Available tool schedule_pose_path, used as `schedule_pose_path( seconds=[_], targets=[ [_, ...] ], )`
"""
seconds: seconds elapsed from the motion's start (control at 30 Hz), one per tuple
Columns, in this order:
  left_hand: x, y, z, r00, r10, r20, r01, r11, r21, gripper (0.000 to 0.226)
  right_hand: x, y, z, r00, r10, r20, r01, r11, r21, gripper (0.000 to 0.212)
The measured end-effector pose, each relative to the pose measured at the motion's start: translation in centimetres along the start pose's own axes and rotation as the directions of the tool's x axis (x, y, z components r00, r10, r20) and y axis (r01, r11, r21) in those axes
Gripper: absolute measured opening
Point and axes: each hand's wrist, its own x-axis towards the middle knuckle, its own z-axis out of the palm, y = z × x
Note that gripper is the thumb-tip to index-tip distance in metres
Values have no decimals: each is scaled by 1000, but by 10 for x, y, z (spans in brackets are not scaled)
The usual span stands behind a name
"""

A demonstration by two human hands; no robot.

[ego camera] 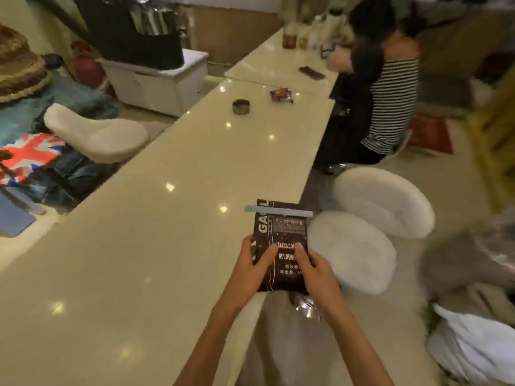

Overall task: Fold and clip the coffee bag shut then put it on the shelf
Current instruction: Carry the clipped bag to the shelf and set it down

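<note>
A dark brown coffee bag (287,232) with white lettering is held upright over the right edge of the cream counter (156,218). A pale blue clip (278,211) runs across its folded top. My left hand (255,263) grips the bag's lower left side, thumb on the front. My right hand (313,267) grips the lower right side, thumb on the front too. No shelf can be made out in this view.
Two white fluffy stools (381,201) stand right of the counter. A person in a striped top (390,87) sits further along. On the counter lie a small dark round dish (240,106), a snack wrapper (281,95) and a phone (311,73). Clothes pile up at left.
</note>
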Motion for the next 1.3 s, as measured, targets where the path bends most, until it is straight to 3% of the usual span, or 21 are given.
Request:
schedule_pose_path(
  seconds=[0.13, 0.23, 0.33, 0.4, 0.57, 0.7, 0.87, 0.97, 1.07, 1.17, 1.23, 1.3],
  targets=[
    [14, -3, 132, 968, 37, 249, -53, 997, 56, 34, -31, 7, -127, 942, -18, -334, 13, 1000, -15, 35],
    [6, -14, 245, 887, -8, 461, -15, 999, 46, 23, -76, 22, -228, 842, 4, -540, 5, 1000, 15, 40],
    [-13, -37, 353, 768, -10, 640, -52, 996, 77, 19, -132, 46, -317, 713, 57, -699, 11, 996, 93, 43],
    [-38, -58, 429, 652, -89, 753, 1, 993, 116, 18, -181, 65, -375, 625, 124, -771, -5, 988, 154, 40],
    [-81, -93, 556, 427, -174, 887, 12, 982, 187, 20, -263, 84, -459, 494, 193, -848, 60, 965, 255, 41],
    [-108, -122, 641, 209, -224, 952, -63, 968, 242, 20, -318, 108, -499, 283, 284, -916, 96, 942, 322, 41],
    [-145, -161, 716, -80, -332, 940, -75, 942, 327, 16, -389, 135, -534, -132, 333, -933, 167, 936, 311, 29],
    [-180, -174, 740, -260, -405, 877, -118, 914, 387, 29, -427, 143, -543, -287, 348, -892, 217, 931, 294, 27],
    [-217, -189, 760, -377, -438, 816, -173, 899, 403, 32, -461, 158, -548, -374, 345, -861, 205, 936, 286, 27],
    [-248, -198, 778, -436, -423, 794, -250, 905, 345, 25, -494, 172, -557, -409, 333, -850, 194, 941, 276, 27],
    [-269, -206, 789, -471, -397, 788, -280, 914, 293, 24, -519, 183, -571, -381, 315, -869, 147, 949, 279, 34],
    [-287, -214, 799, -452, -383, 806, -354, 906, 232, 23, -541, 189, -590, -307, 306, -901, 20, 949, 315, 41]
  ],
)
